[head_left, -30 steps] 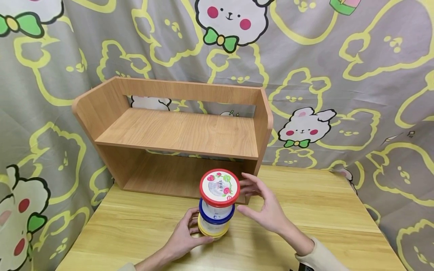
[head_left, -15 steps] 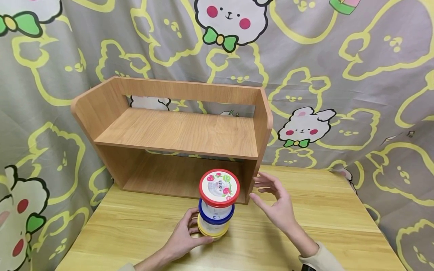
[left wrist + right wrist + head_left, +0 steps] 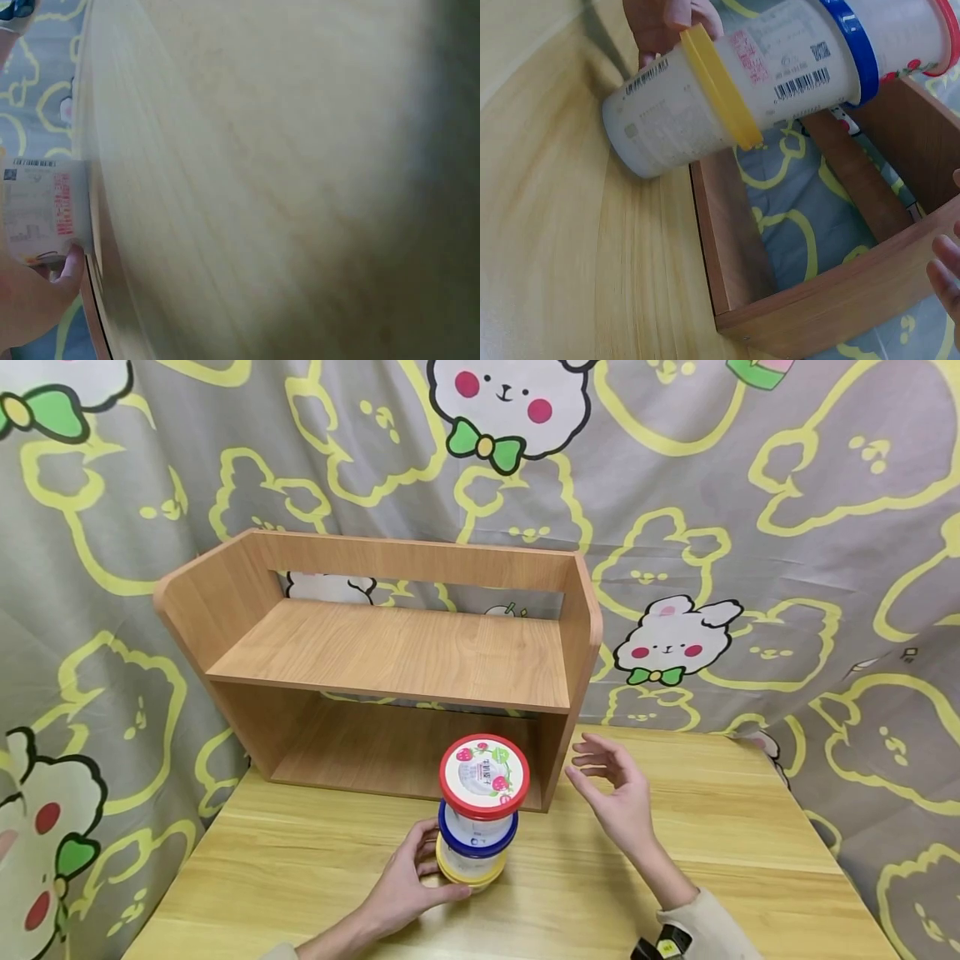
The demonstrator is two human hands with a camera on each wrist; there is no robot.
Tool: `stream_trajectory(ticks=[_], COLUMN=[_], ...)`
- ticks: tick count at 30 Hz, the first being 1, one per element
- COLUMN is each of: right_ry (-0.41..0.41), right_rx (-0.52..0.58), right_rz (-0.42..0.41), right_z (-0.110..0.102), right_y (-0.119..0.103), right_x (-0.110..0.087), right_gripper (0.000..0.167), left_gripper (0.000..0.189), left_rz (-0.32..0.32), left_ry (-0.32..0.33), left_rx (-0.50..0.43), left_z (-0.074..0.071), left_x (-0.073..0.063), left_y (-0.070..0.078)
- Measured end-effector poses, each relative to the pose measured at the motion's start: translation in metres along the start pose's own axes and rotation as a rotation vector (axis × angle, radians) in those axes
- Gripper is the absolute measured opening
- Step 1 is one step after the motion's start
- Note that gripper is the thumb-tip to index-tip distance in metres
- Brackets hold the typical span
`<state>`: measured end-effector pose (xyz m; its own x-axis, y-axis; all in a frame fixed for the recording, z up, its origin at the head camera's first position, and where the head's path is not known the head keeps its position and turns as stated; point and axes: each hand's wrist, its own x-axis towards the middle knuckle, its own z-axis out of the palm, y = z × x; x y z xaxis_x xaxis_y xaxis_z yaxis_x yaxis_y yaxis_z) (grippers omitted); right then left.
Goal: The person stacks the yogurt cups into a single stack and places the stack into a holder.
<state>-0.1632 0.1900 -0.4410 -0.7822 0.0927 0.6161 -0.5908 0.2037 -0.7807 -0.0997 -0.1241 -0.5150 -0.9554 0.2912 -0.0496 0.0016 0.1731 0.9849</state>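
Three lidded plastic tubs stand stacked in front of the shelf. A red-lidded tub (image 3: 483, 775) with strawberries printed on its lid is on top, a blue-lidded tub (image 3: 477, 832) in the middle, and a yellow-lidded tub (image 3: 676, 112) at the bottom on the table. My left hand (image 3: 405, 878) grips the bottom tub from the left, thumb in front and fingers behind. My right hand (image 3: 617, 797) is held to the right of the stack, apart from it, fingers loosely bent and holding nothing. In the left wrist view, the bottom tub's printed wall (image 3: 37, 210) shows beside my thumb.
A two-level wooden shelf (image 3: 390, 652) stands on the table (image 3: 720, 843) right behind the stack; its right side panel (image 3: 581, 643) is near my right hand. A patterned curtain (image 3: 750, 527) hangs behind and on both sides.
My right hand has moved away from the stack to the right. The left hand and the stacked tubs have stayed in place.
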Motion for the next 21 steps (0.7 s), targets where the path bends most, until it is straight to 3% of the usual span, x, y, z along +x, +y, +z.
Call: stream_trajectory(ticks=[15, 21], right_ry=[0.013, 0.028], right_rx=[0.001, 0.000], right_rz=[0.101, 0.099], right_z=[0.011, 0.016], right_y=[0.018, 0.023], right_x=[0.008, 0.009], right_gripper=[0.045, 0.046], left_gripper=[0.097, 0.098], left_rz=[-0.006, -0.004], left_ry=[-0.010, -0.016], left_rx=[0.000, 0.004], left_z=[0.000, 0.000], left_x=[0.001, 0.002], left_y=[0.000, 0.000])
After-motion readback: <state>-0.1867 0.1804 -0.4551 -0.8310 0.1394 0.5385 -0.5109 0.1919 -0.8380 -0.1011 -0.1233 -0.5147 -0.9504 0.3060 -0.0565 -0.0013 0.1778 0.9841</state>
